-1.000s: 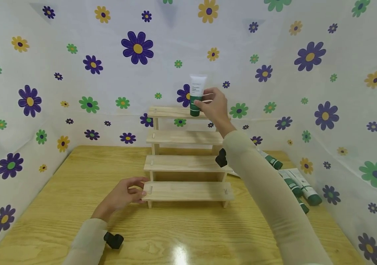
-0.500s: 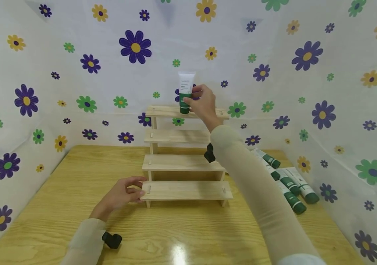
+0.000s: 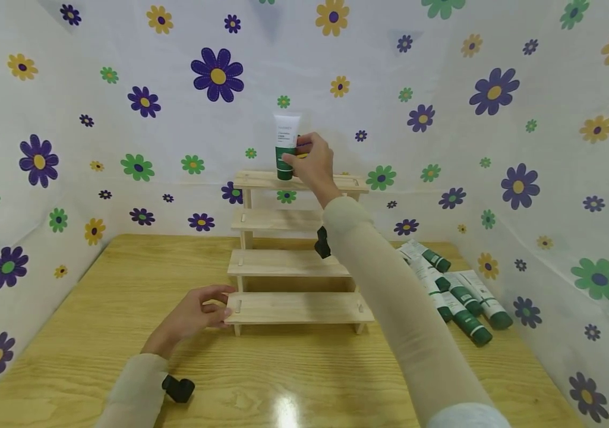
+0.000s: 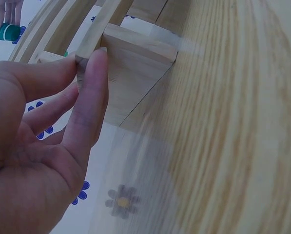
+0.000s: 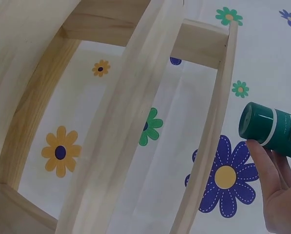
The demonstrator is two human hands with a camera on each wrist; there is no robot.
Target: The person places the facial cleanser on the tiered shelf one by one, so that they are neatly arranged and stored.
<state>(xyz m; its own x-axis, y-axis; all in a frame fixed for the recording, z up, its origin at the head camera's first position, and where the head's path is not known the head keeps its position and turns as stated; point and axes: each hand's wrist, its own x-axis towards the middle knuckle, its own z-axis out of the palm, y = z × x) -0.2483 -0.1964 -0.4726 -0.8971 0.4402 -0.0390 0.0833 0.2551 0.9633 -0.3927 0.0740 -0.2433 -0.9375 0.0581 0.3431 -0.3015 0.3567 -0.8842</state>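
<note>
My right hand (image 3: 316, 160) pinches a white and green squeeze tube (image 3: 285, 139) near its lower part. The tube stands upright in the air, green cap downward, at the top tier of a four-step wooden display rack (image 3: 296, 308). In the right wrist view, the green cap (image 5: 255, 121) shows a gap from the top shelf (image 5: 211, 131). Down at the rack's lowest step, my left hand (image 3: 193, 312) grips the left end. Thumb and finger close round that board's corner in the left wrist view, where the hand (image 4: 43, 146) fills the left side.
Several similar tubes (image 3: 467, 318) lie in a loose pile on the wooden table (image 3: 186, 392), right of the rack. White flower-patterned cloth (image 3: 165, 137) encloses the back and both sides. My right forearm (image 3: 390, 297) crosses in front of the rack's right side.
My right hand has carried the tube leftward along the top tier. More of the tube pile shows from behind the right sleeve. The left hand stays on the lowest step.
</note>
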